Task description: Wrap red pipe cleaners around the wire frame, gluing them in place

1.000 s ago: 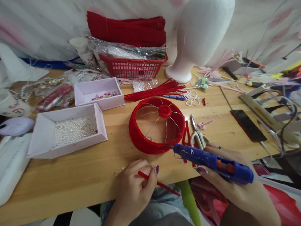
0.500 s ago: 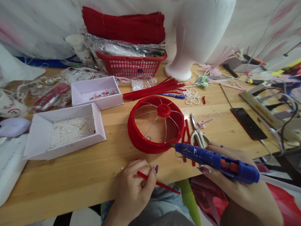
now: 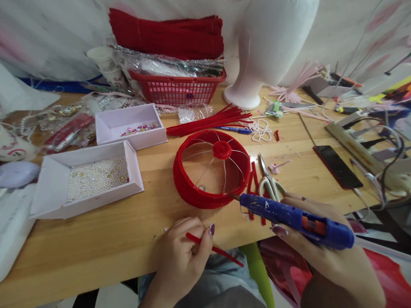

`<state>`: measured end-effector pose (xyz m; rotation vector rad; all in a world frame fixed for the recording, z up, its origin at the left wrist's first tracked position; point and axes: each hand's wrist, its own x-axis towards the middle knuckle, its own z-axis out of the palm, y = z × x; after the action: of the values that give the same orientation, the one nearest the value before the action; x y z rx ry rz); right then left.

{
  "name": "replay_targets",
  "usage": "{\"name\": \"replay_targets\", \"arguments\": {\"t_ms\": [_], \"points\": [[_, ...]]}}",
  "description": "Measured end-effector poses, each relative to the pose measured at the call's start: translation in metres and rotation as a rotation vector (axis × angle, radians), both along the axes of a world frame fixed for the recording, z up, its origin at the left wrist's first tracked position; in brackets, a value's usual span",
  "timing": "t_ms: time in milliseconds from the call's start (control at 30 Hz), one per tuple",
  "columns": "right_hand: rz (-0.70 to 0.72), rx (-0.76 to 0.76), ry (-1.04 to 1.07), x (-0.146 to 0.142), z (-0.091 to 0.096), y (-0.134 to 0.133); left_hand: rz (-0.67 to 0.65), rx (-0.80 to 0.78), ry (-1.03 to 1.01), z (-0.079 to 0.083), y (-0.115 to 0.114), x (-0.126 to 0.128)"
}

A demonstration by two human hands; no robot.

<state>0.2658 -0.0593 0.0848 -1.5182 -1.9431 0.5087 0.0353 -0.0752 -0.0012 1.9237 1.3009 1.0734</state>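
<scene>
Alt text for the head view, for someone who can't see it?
The right hand holds a blue glue gun, its nozzle at the rim of a red wire-spoked ring on a wooden table; the left hand grips a red stick. Scissors lie beside the ring.

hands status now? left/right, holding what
Left hand: closed on a thin red stick, pinched in the fingers.
Right hand: closed around the blue glue gun, nozzle by the red wire frame.

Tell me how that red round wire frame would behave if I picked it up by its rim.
The red frame is probably light: it is mostly thin wire spokes and open space. Those spokes look easily bent, so it may flex if squeezed. Its fuzzy rim should not slip.
</scene>
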Motion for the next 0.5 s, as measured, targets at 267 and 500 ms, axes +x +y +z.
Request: {"name": "replay_targets", "arguments": {"t_ms": [267, 500], "points": [[0.056, -0.015, 0.018, 0.0001, 0.0039, 0.0025, -0.010, -0.006, 0.002, 0.0009, 0.0005, 0.0010], [0.047, -0.024, -0.041, 0.0007, 0.0051, -0.0008, -0.011, 0.005, -0.009, -0.0001, -0.0001, -0.0005]]}}
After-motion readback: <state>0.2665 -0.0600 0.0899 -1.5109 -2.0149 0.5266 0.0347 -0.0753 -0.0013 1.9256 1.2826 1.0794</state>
